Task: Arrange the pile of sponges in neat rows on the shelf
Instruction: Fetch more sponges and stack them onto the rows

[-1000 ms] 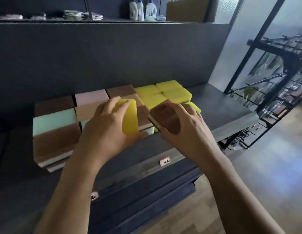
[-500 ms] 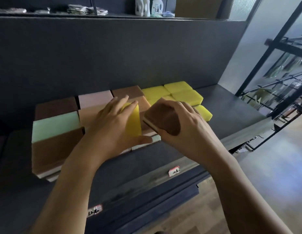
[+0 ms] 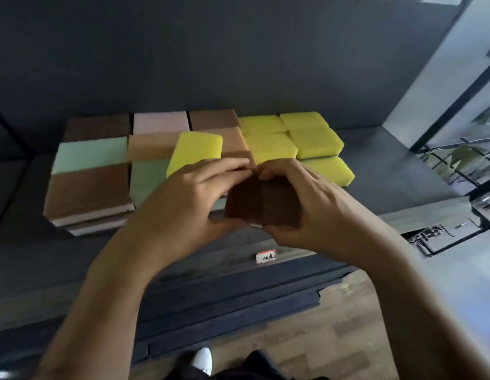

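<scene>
On the dark grey shelf (image 3: pixel 389 171) lie rows of brown, green, pink and yellow sponges (image 3: pixel 90 185). In front of them, the left hand (image 3: pixel 180 204) and right hand (image 3: pixel 315 212) both curl round one dark brown rectangular sponge (image 3: pixel 260 204). A yellow rectangular sponge (image 3: pixel 195 150) juts out behind the left fingers. Half a second ago the hands were apart, and the left gripped only the yellow one.

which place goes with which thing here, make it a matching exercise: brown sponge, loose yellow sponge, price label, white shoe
Things
1. dark brown sponge
2. loose yellow sponge
3. price label
4. white shoe

Places
A. on the wooden floor
B. on the front edge of the shelf
C. gripped by the left hand and the right hand
D. askew over the rows of sponges

Pairs: 1-C, 2-D, 3-B, 4-A
</scene>
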### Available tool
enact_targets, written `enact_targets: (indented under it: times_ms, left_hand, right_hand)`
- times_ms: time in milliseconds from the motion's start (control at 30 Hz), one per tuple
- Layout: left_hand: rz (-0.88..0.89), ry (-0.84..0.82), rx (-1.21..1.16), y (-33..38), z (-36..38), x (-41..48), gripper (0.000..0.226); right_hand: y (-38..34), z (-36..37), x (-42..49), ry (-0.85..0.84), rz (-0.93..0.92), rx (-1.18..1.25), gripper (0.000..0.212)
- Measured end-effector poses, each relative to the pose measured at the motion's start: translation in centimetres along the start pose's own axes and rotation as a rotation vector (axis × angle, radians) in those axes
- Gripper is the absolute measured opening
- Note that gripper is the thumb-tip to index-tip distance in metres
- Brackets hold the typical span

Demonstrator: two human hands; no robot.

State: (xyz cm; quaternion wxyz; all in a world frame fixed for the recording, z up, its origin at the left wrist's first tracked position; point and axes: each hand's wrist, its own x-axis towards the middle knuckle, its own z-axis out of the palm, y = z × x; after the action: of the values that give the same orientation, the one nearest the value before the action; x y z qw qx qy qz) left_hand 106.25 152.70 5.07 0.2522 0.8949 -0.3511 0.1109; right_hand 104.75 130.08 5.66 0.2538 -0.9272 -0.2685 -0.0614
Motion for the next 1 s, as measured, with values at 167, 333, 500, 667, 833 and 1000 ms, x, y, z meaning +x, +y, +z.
enact_targets:
  times_ms: [167,333,500,667,833,1000]
  left_hand:
    - [-0.087,0.049,0.001,1.3,1.2,-2.0,0.062]
    - [-0.204,0.091,0.050,2.7,2.4,-4.1,0.062]
    - [-0.280,0.090,0.088,3.9,3.8,-5.4,0.061]
    - [-0.303,0.140,0.087,4.1,4.8,-5.6,0.052]
    - [-0.288,0.157,0.070,3.5,4.9,-5.3,0.049]
    - [-0.277,0.142,0.055,2.7,4.4,-5.3,0.050]
  right_hand:
    - [1.6,-0.3,-1.2,-0.064,-0.142,-0.020,0.068]
    - [3.3,0.8,-1.6,-0.084,-0.221,-0.002,0.059]
    - [3.9,2.0,-1.7,-0.128,-0.277,0.025,0.061]
    - [4.3,2.4,-1.8,-0.109,-0.321,0.004,0.060]
    - [3.8,2.9,-1.7,-0.037,-0.321,-0.055,0.063]
    - [3.8,3.4,-1.5,-0.030,-0.270,-0.055,0.056]
